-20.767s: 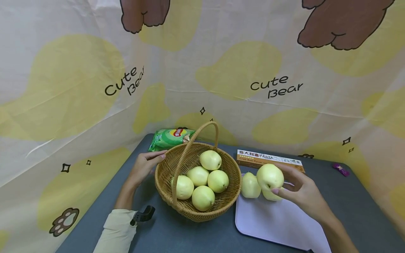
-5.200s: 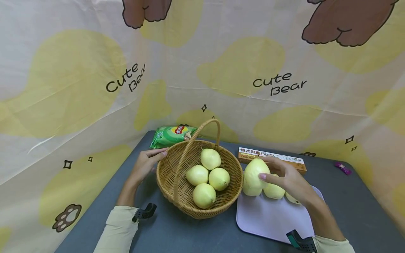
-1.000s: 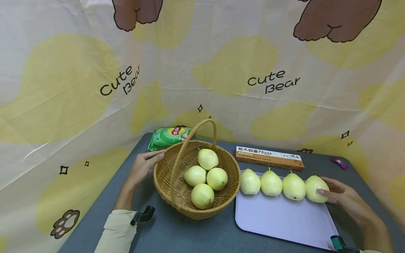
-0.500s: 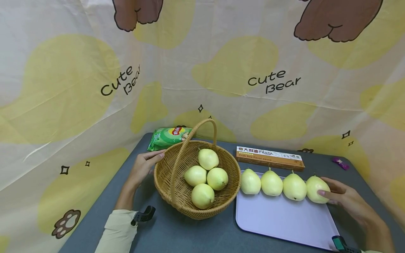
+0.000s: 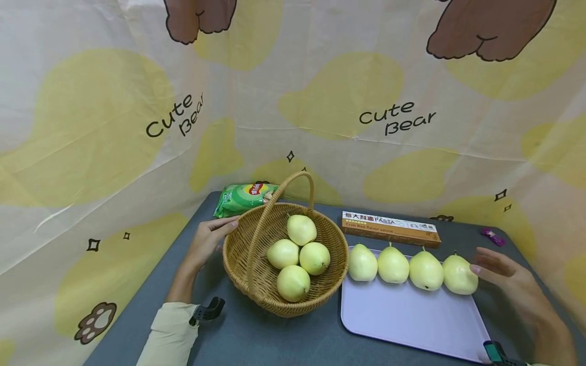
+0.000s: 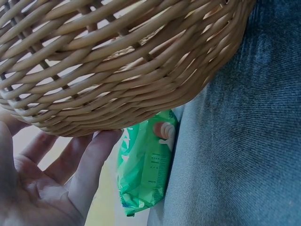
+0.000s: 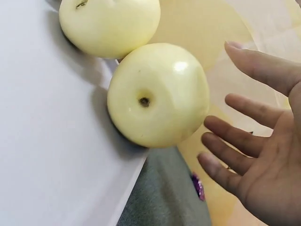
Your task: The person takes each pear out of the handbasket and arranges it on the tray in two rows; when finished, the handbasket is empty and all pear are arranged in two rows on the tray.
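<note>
My left hand holds the left rim of a wicker basket with an arched handle. In the left wrist view, the fingertips meet the basket's woven edge. Several pale green pears, one of them a pear near the front, lie inside. On the lilac tray several more stand in a row along the far edge. Just right of the rightmost pear, my right hand has its fingers spread. The right wrist view shows a gap between that pear and the hand.
Behind the tray lies a long pasta box. A green chip bag rests behind the basket, at the back left. A small purple wrapped item is at the far right. Patterned cloth hangs around the dark table.
My right hand has let go of the rightmost pear and drawn slightly right. Compared with the oldest frames, the basket holds fewer pears and the tray's row is longer. My left hand stays on the rim.
</note>
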A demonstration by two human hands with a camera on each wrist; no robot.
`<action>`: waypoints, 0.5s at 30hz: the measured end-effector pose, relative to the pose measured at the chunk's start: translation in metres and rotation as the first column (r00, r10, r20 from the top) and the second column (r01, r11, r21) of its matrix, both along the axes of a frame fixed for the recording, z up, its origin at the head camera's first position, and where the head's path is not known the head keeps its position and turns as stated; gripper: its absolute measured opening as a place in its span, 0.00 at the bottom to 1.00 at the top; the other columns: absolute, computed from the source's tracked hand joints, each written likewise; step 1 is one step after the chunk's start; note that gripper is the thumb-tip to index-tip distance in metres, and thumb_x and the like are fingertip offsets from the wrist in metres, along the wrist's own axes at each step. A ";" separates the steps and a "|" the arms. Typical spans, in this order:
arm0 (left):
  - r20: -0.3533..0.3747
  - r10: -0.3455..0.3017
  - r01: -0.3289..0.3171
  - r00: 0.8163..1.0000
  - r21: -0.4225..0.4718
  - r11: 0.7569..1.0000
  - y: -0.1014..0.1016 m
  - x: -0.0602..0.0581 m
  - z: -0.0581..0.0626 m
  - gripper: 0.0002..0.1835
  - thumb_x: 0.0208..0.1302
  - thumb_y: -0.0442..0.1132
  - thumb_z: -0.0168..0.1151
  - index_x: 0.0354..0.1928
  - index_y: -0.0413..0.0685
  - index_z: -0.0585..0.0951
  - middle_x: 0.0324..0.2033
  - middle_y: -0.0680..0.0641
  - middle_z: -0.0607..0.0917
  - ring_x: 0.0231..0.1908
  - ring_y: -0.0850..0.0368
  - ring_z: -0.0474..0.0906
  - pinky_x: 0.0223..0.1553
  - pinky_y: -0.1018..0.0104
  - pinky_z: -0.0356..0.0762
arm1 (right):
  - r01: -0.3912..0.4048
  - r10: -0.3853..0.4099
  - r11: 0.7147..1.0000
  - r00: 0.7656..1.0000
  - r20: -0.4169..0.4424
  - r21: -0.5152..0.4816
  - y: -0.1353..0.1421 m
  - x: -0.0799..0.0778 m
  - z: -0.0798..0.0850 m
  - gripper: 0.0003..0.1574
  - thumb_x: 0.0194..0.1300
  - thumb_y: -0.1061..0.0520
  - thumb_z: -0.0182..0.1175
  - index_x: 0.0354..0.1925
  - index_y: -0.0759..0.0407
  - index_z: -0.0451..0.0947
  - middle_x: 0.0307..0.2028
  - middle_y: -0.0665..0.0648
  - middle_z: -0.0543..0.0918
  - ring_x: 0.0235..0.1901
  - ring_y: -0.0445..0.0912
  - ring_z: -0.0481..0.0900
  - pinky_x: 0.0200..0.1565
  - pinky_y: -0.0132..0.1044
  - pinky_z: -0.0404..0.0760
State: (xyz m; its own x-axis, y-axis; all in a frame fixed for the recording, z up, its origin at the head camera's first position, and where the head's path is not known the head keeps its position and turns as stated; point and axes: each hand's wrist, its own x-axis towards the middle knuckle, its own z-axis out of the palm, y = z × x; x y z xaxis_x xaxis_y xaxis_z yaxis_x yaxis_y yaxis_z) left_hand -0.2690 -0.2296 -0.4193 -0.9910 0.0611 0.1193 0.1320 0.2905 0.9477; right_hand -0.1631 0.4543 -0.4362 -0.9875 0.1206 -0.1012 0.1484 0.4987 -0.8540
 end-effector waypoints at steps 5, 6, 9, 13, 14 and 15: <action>0.006 0.006 -0.006 1.000 -0.003 1.000 0.000 0.001 0.001 0.25 0.75 0.54 0.66 0.65 0.47 0.85 0.62 0.36 0.85 0.46 0.59 0.87 0.38 0.57 0.90 | 0.021 -0.021 1.000 0.984 -0.176 -0.003 -0.007 0.003 0.006 0.41 0.81 0.48 0.59 0.84 0.40 0.56 0.57 0.22 0.70 0.54 0.18 0.66 0.81 0.39 0.49; 0.007 0.008 -0.008 1.000 -0.002 1.000 0.000 0.002 0.001 0.25 0.75 0.54 0.67 0.65 0.48 0.85 0.61 0.36 0.85 0.45 0.59 0.87 0.38 0.56 0.90 | 0.017 -0.018 1.000 0.977 -0.211 -0.007 -0.008 0.003 0.008 0.40 0.81 0.51 0.60 0.84 0.41 0.59 0.58 0.22 0.71 0.55 0.17 0.67 0.76 0.27 0.53; 0.008 0.007 -0.007 1.000 -0.001 1.000 0.000 0.002 0.001 0.26 0.75 0.54 0.67 0.66 0.47 0.85 0.61 0.36 0.85 0.44 0.60 0.87 0.38 0.56 0.90 | 0.012 -0.009 1.000 0.958 -0.285 0.010 -0.014 0.002 0.016 0.38 0.80 0.56 0.61 0.81 0.44 0.64 0.57 0.23 0.75 0.55 0.17 0.71 0.54 0.12 0.62; 0.010 0.006 -0.006 1.000 0.001 1.000 0.000 0.000 0.001 0.26 0.75 0.54 0.67 0.66 0.47 0.85 0.61 0.36 0.85 0.44 0.61 0.87 0.39 0.56 0.90 | -0.028 0.007 0.998 0.936 -0.351 -0.055 -0.026 0.001 0.027 0.36 0.77 0.62 0.64 0.78 0.48 0.69 0.57 0.27 0.79 0.56 0.19 0.76 0.52 0.11 0.67; 0.010 0.005 -0.005 1.000 0.002 1.000 0.000 0.001 0.001 0.25 0.75 0.54 0.67 0.66 0.48 0.85 0.61 0.36 0.85 0.44 0.61 0.87 0.39 0.56 0.90 | -0.040 0.017 0.998 0.933 -0.361 -0.057 -0.029 0.001 0.029 0.36 0.76 0.63 0.64 0.78 0.50 0.70 0.58 0.28 0.80 0.56 0.21 0.76 0.52 0.12 0.68; 0.009 0.005 -0.005 1.000 0.001 1.000 0.000 0.000 0.001 0.25 0.75 0.54 0.67 0.66 0.48 0.85 0.61 0.35 0.85 0.44 0.61 0.87 0.39 0.56 0.90 | -0.053 0.026 0.996 0.929 -0.370 -0.065 -0.033 0.000 0.031 0.36 0.76 0.64 0.64 0.78 0.51 0.70 0.58 0.29 0.80 0.56 0.22 0.78 0.52 0.12 0.69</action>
